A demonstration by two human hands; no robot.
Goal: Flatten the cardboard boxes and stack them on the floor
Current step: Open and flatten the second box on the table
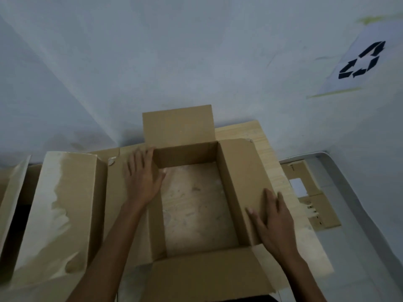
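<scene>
Resting flat with fingers straight: left hand [144,177] is lying on the left flap and right hand [274,216] on the right flap of one open cardboard box [196,205], which is sitting on the table [239,129] with all four flaps spread. One second box [58,210] is standing just left, and one flattened piece [314,192] is lying on the floor [344,199] to the right.

Brown open box [185,155] sits upright mid-view. Four top flaps are splayed: the far one stands up, the side and near ones fold outward. Second box [63,205] just beside it on the left, pale stained face. Flattened cardboard [314,201] lies on the floor [349,214] at right, white label up.
</scene>
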